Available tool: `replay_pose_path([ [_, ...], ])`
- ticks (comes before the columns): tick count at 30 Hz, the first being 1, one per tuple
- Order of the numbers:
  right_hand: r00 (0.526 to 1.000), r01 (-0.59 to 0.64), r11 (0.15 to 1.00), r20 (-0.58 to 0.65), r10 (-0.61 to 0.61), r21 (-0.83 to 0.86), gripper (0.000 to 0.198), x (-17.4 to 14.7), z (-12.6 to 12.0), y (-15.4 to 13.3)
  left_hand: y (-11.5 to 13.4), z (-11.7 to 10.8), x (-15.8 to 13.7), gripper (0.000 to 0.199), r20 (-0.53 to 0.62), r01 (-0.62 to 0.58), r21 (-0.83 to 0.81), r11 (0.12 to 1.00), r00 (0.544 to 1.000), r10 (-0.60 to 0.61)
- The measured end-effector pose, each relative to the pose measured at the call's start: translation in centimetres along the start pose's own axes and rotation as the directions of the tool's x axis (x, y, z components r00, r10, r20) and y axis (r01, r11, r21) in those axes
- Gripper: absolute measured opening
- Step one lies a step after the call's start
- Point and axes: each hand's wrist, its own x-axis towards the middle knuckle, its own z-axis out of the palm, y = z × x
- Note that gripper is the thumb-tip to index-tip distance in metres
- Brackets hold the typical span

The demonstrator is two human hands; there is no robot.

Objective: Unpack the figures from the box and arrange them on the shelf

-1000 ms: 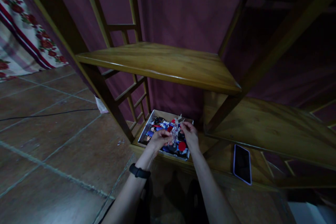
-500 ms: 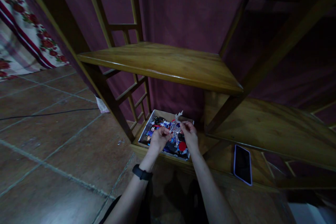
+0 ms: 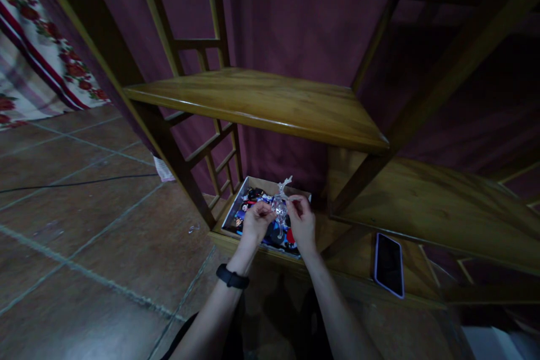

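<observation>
Between my two hands is a clear plastic figure (image 3: 280, 208) with a branching upper end, held upright. My left hand (image 3: 256, 224) pinches its left side, and the fingers of my right hand (image 3: 302, 219) grip the right side. Beneath them stands a shallow cardboard box (image 3: 231, 221), filled with several small colourful figures and pieces. A round red piece (image 3: 290, 236) in the box is partly covered by my right hand. Exactly what the clear figure depicts is too small to tell.
The box stands on the low shelf of a wooden rack, under a higher wooden board (image 3: 261, 102). A phone (image 3: 388, 265) with a purple edge lies on the low shelf to the right. Small clear scraps (image 3: 194, 229) and a black cable (image 3: 84, 183) lie on the tiled floor.
The clear figure has shifted slightly left and turned a little. My right hand has moved slightly left, now covering more of the red piece.
</observation>
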Motion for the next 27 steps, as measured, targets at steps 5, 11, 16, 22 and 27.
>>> replay_pose_path([
  [5,0.998,0.053,0.999,0.019,-0.053,0.005,0.021,-0.06,-0.21,-0.35,-0.10,0.20,-0.10,0.015,-0.022,-0.009,-0.032,0.999,1.000,0.008],
  [11,0.998,0.061,0.997,0.028,-0.063,0.050,0.021,-0.03,-0.06,-0.23,-0.30,0.11,-0.03,0.017,-0.057,0.012,-0.069,0.998,0.998,-0.016],
  [16,0.997,0.056,0.997,0.055,-0.059,0.047,0.022,-0.01,0.02,0.08,-0.19,-0.03,0.01,0.020,-0.085,0.033,-0.080,0.996,0.996,-0.040],
  [22,0.995,0.054,0.998,0.087,-0.056,0.026,0.022,-0.13,0.00,0.09,0.07,-0.24,0.06,0.021,-0.122,0.036,-0.044,0.998,0.992,-0.041],
  [27,0.993,0.056,0.998,0.103,-0.058,0.023,0.022,-0.17,-0.10,0.02,0.13,-0.46,0.17,0.022,-0.138,0.016,-0.037,0.999,0.990,-0.021],
])
